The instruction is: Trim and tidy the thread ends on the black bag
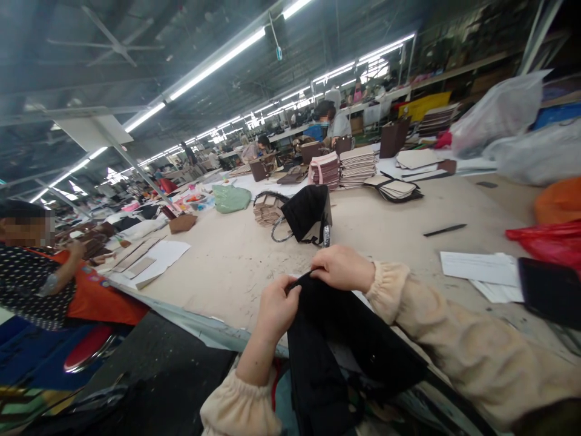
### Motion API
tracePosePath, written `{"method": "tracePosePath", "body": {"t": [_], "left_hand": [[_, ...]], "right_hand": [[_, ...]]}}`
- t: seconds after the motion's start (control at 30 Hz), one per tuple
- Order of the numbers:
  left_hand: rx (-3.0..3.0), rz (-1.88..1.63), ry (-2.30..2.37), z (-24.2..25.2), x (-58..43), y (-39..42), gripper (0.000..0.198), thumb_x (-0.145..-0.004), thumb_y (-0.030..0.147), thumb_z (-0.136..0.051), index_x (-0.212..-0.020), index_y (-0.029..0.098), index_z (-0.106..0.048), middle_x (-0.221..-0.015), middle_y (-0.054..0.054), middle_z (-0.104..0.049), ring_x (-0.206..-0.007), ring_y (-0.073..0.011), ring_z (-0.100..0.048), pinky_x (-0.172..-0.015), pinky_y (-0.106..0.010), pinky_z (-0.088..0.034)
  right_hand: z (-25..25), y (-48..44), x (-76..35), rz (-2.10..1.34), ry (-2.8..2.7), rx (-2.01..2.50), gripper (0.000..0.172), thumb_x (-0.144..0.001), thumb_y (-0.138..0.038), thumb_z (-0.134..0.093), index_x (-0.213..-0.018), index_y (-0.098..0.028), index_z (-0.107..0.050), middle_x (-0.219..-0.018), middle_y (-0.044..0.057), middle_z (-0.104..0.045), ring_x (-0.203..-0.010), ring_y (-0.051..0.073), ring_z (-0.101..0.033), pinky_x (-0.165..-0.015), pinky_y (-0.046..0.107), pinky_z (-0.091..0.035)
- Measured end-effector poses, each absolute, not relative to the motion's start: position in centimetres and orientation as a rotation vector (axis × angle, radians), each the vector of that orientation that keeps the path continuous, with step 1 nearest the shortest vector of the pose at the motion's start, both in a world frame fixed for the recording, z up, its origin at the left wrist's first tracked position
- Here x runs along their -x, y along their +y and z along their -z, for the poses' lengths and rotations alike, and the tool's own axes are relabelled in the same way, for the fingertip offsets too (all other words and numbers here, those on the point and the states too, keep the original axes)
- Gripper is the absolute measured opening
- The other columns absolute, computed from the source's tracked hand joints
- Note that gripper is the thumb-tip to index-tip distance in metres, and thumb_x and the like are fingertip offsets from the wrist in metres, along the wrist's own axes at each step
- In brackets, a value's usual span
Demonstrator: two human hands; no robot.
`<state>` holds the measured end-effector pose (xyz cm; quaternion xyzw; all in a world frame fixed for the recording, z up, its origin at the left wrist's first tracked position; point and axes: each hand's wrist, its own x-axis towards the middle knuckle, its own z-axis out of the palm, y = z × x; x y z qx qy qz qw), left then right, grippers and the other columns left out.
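Both of my hands grip the upper edge of a black fabric bag at the near side of the table. My left hand pinches the edge at a corner between thumb and fingers. Just to the right, my right hand is closed on the same edge, its fingertips pressed on the cloth. The bag hangs open towards me, and its lower part runs out of view. Beyond my hands, another black bag with a looped handle stands on the table beside a stack of beige pieces.
Stacks of panels stand farther back, near a green plastic bag. White papers, a dark flat object and a red plastic bag lie on the right. At left, a person sits by a red stool.
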<state>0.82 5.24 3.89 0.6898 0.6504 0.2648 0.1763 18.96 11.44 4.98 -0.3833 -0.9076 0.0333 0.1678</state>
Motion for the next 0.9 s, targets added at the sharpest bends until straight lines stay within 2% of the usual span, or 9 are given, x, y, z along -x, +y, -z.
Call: {"method": "tracePosePath", "body": {"t": [0.2,0.4,0.53,0.63,0.73,0.9], "left_hand": [[-1.968,-0.777,1.709,-4.0,-1.2,6.1,0.026,-0.08,0.035,-0.049,-0.09,0.021,-0.068,-0.084,-0.001,-0.07,-0.079,-0.0157,-0.06,-0.07,-0.025,-0.043],[-2.093,-0.668,1.903,-4.0,-2.0,7.1,0.017,-0.077,0.029,-0.051,-0.07,0.02,-0.065,-0.06,0.001,-0.061,-0.061,-0.0126,-0.054,-0.056,-0.023,-0.034],[-2.122,-0.651,1.973,-4.0,-2.3,7.0,0.016,-0.076,0.03,-0.052,-0.065,0.021,-0.059,-0.056,0.003,-0.056,-0.057,-0.0113,-0.05,-0.054,-0.022,-0.03],[-2.114,-0.611,1.999,-4.1,-2.3,7.0,0.016,-0.076,0.032,-0.052,-0.065,0.021,-0.057,-0.055,0.003,-0.054,-0.057,-0.0116,-0.049,-0.054,-0.023,-0.028],[-2.101,-0.579,2.024,-4.2,-2.4,7.1,0.018,-0.076,0.034,-0.052,-0.064,0.021,-0.056,-0.055,0.003,-0.053,-0.058,-0.0122,-0.049,-0.054,-0.023,-0.028],[-2.112,-0.598,2.056,-4.1,-2.8,7.1,0.02,-0.077,0.035,-0.05,-0.062,0.022,-0.054,-0.055,0.003,-0.053,-0.059,-0.013,-0.05,-0.056,-0.023,-0.029]], "right_hand": [[-5.1,11.3,-19.0,-0.09,-2.582,1.088,0.025,-0.083,-0.034,-0.047,-0.082,-0.021,-0.068,-0.084,0.004,-0.068,-0.082,0.018,-0.06,-0.067,0.026,-0.037],[-5.0,11.5,-19.0,-0.102,-2.572,1.091,0.024,-0.083,-0.033,-0.047,-0.081,-0.021,-0.068,-0.084,0.005,-0.068,-0.081,0.019,-0.06,-0.067,0.026,-0.038],[-4.5,12.0,-19.2,-0.242,-2.514,1.079,0.026,-0.082,-0.035,-0.048,-0.082,-0.021,-0.07,-0.083,0.005,-0.069,-0.081,0.021,-0.061,-0.069,0.028,-0.041],[-4.0,12.2,-20.2,-0.574,-2.441,1.025,0.036,-0.081,-0.045,-0.051,-0.099,-0.019,-0.068,-0.09,0.007,-0.069,-0.082,0.02,-0.062,-0.073,0.029,-0.045],[-4.0,11.2,-22.2,-0.932,-2.214,0.98,0.057,-0.08,-0.052,-0.05,-0.124,-0.016,-0.053,-0.107,0.009,-0.065,-0.086,0.019,-0.061,-0.078,0.03,-0.048],[-4.4,5.4,-26.8,-0.999,-1.957,1.024,0.061,-0.082,-0.048,-0.05,-0.135,-0.02,-0.038,-0.124,0.011,-0.054,-0.1,0.021,-0.058,-0.083,0.035,-0.05]]}}
